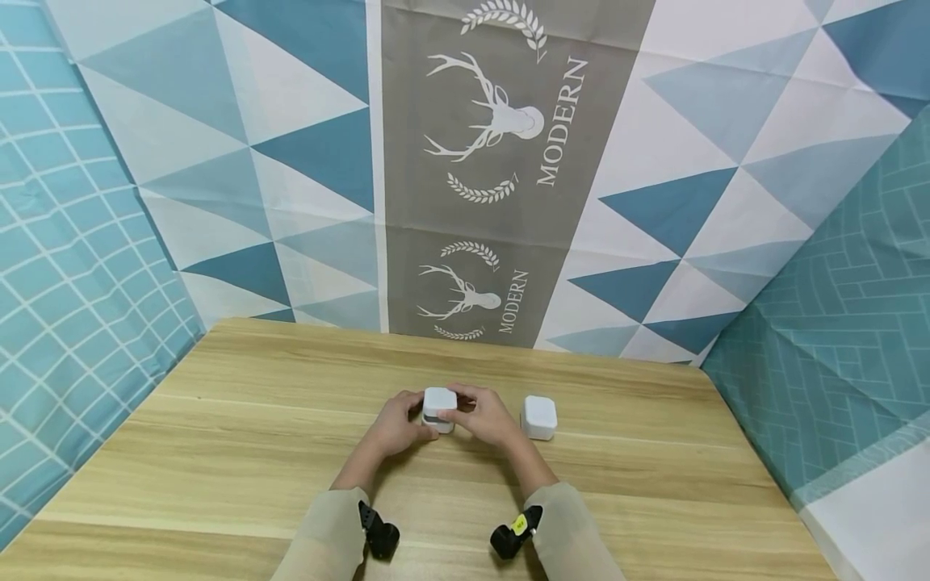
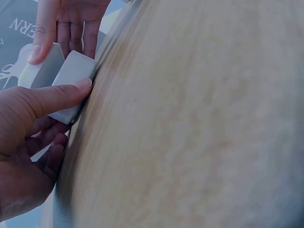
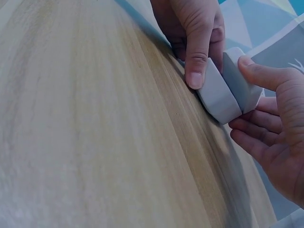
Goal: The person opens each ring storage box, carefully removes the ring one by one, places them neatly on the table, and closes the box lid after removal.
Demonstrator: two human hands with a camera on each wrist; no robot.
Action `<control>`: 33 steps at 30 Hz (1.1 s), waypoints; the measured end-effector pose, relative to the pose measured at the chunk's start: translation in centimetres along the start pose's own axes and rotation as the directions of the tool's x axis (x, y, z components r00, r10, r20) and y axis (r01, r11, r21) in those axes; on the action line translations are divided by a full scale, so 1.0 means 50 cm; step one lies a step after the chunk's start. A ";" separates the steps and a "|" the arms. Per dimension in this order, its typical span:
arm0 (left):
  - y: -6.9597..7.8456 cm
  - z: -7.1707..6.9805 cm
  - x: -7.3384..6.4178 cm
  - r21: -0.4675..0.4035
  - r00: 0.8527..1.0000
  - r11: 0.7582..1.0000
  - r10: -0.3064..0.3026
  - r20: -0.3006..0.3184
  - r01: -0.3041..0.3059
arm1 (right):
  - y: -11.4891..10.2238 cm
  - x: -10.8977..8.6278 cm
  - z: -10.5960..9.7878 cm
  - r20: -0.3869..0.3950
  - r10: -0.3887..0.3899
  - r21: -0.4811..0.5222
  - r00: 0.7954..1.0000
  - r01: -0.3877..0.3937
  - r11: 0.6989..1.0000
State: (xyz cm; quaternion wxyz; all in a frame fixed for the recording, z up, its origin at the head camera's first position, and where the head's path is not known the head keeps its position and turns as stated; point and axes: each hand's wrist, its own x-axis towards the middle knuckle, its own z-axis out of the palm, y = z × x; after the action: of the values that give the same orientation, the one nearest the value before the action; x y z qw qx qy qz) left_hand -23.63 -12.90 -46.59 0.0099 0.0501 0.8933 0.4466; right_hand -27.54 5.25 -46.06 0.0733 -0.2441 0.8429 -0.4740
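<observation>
In the middle of the table, a small white square box stands in two pieces, one over the other. My left hand (image 1: 395, 424) pinches the lower piece (image 2: 75, 71) between thumb and fingers, close down at the wood. From the other side my right hand (image 1: 488, 415) grips the upper piece (image 3: 243, 80), its thumb on the near face. The upper piece sits slightly tilted over the lower one, and a grey band shows between them in the head view. Just right of my right hand is a second white box (image 1: 539, 417), with rounded corners.
The wood-grain table (image 1: 240, 436) runs back to a patterned cloth (image 1: 320, 161) with deer heads and triangles. Teal tiled cloth (image 1: 58, 242) hangs at the left, and a teal herringbone one (image 1: 850, 282) at the right. Black wrist cameras (image 1: 381, 536) are strapped at both sleeves.
</observation>
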 end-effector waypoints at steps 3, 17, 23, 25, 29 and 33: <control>0.000 0.000 -0.001 -0.003 1.000 1.000 -0.002 0.003 0.002 | 0.003 0.000 0.002 -0.003 0.000 0.023 1.000 0.001 1.000; 0.000 0.001 -0.003 -0.003 1.000 1.000 0.000 0.002 0.000 | 0.004 -0.001 -0.002 -0.014 0.017 0.002 1.000 -0.017 1.000; 0.001 0.000 -0.003 -0.007 1.000 1.000 -0.004 0.008 0.004 | 0.002 0.000 -0.002 -0.010 0.024 0.013 1.000 -0.024 1.000; 0.001 -0.001 -0.003 -0.007 1.000 1.000 -0.006 0.010 0.006 | 0.000 0.000 -0.003 -0.010 0.025 0.019 1.000 -0.025 1.000; 0.003 -0.002 -0.003 -0.001 1.000 1.000 -0.010 0.012 0.010 | -0.001 0.000 -0.003 -0.014 0.019 0.018 1.000 -0.019 1.000; 0.005 -0.002 -0.004 -0.003 1.000 1.000 -0.008 0.009 0.008 | -0.001 0.001 -0.004 -0.018 0.018 0.021 1.000 -0.018 1.000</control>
State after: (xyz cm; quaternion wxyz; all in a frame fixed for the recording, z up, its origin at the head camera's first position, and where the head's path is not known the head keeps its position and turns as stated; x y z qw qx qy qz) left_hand -23.44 -12.86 -46.33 0.0157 0.0484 0.8928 0.4477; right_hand -27.63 5.37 -45.93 0.0721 -0.2314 0.8407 -0.4842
